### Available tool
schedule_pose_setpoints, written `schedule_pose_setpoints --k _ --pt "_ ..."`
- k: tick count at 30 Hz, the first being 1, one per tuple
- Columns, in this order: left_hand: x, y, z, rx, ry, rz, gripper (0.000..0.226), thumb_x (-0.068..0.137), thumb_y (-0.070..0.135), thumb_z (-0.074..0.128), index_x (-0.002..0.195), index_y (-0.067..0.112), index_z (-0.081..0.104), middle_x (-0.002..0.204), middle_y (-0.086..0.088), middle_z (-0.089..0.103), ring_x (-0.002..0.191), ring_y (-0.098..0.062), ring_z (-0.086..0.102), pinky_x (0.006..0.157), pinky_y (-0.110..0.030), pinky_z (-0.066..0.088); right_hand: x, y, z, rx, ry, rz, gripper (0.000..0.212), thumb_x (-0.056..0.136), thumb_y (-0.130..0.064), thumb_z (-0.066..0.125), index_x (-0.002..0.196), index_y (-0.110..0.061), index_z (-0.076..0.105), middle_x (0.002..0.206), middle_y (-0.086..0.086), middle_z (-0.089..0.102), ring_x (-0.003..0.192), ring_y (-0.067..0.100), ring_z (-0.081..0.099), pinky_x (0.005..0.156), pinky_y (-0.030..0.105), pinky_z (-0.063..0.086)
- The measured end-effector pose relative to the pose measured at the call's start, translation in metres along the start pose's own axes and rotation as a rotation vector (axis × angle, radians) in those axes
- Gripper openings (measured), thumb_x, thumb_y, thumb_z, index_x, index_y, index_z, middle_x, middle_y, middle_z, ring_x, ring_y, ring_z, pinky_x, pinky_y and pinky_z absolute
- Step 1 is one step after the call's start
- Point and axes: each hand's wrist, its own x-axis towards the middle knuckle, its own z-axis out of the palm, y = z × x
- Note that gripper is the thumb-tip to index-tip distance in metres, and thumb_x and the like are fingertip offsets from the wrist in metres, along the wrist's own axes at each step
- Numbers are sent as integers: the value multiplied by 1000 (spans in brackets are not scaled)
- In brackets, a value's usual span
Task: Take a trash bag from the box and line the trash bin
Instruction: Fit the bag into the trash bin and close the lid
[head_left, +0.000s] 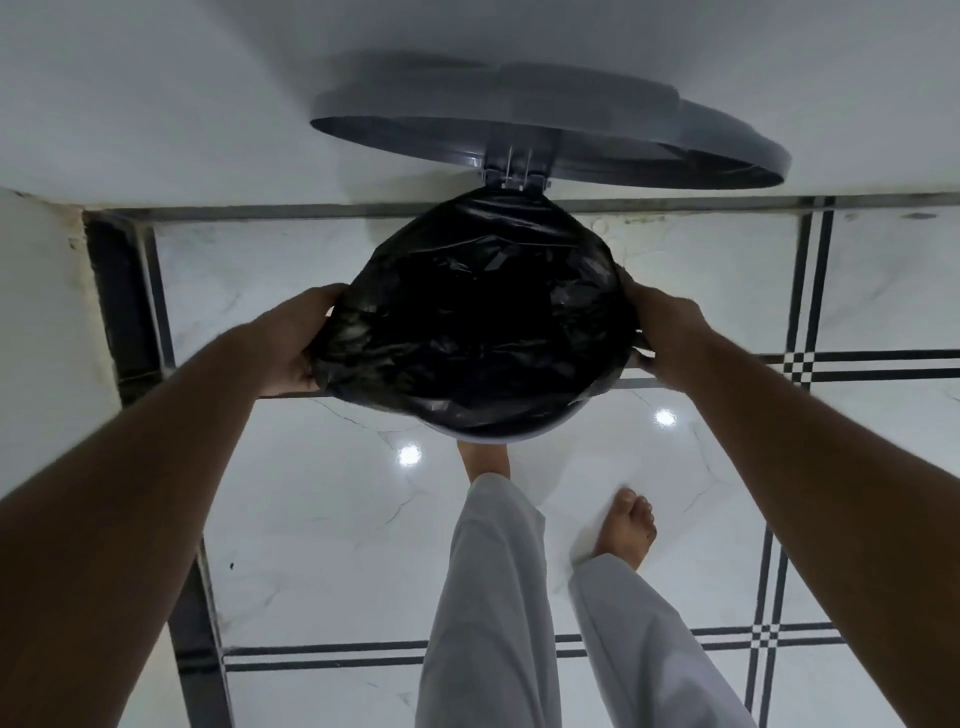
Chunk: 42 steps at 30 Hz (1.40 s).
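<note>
A black trash bag (478, 317) is spread over the mouth of a round grey trash bin (511, 435), folded down over the rim on all sides. Only a sliver of the bin's rim shows at the near edge. The bin's grey lid (571, 130) stands swung up against the white wall behind. My left hand (296, 343) grips the bag's edge at the left side of the rim. My right hand (657, 338) grips the bag's edge at the right side. The bag box is not in view.
The bin stands on a glossy white marble floor (322, 519) with black line borders, close to a white wall (156, 93). One bare foot (480, 460) is under the bin's near edge; the other foot (626, 527) is to the right.
</note>
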Motion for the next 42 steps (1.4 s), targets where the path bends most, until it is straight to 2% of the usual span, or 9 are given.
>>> schedule_pose_setpoints --k 4,10,13,17,21,25,31,36,42 --pt "-16 -28 -1 -120 -68 -14 84 73 85 77 125 18 81 129 -2 80 120 -25 75 106 -45 55 -21 30 -14 68 -55 24 46 89 -70 81 111 -30 80 113 -8 83 97 13 76 101 35 54" --pt "-34 -68 6 -405 -233 56 84 77 88 73 122 16 78 126 -1 78 122 -22 74 113 -47 52 -64 66 -15 245 -24 42 68 77 -78 87 119 -26 76 127 -3 76 121 18 71 106 40 58" --pt "-39 -81 10 -416 -265 89 61 90 72 72 125 23 76 125 2 78 125 -20 73 111 -47 53 -82 74 -3 245 -10 35 65 76 -72 92 117 -24 75 119 -5 75 111 17 72 89 35 61" --pt "-46 -91 24 -383 -244 102 18 91 43 79 102 30 86 115 6 81 117 -16 77 108 -44 54 -85 80 10 210 8 -8 25 92 -37 90 98 -16 79 100 -3 79 88 17 70 78 30 56" --pt "-41 -99 27 -217 -215 89 55 54 38 105 104 23 88 123 4 83 121 -14 76 103 -38 55 -74 93 4 6 11 -68 23 94 -30 90 94 -15 72 91 4 69 77 18 60 65 26 49" --pt "-25 -96 29 -21 -65 92 36 93 17 84 128 10 78 126 -4 82 123 -22 75 108 -40 57 -56 101 -11 -171 -56 -75 29 88 -41 95 92 -19 76 86 3 66 70 16 56 58 25 44" --pt "0 -83 28 194 116 107 33 93 10 85 125 12 79 117 -11 80 93 -20 75 73 -30 62 -26 84 -25 -641 -228 -186 24 96 -37 88 86 -20 74 85 6 65 78 22 61 61 25 47" --pt "1 -76 31 262 210 118 31 89 19 91 116 11 79 97 -5 76 81 -17 71 61 -27 61 -5 72 -23 -988 -128 -315 25 90 -39 92 103 -18 84 100 7 81 98 32 77 93 44 64" --pt "4 -77 38 423 244 45 28 95 29 85 103 3 76 93 -12 80 68 -19 76 47 -26 59 3 70 -7 -1055 62 -318 22 85 -43 83 95 -25 77 93 4 78 88 32 77 84 43 66"
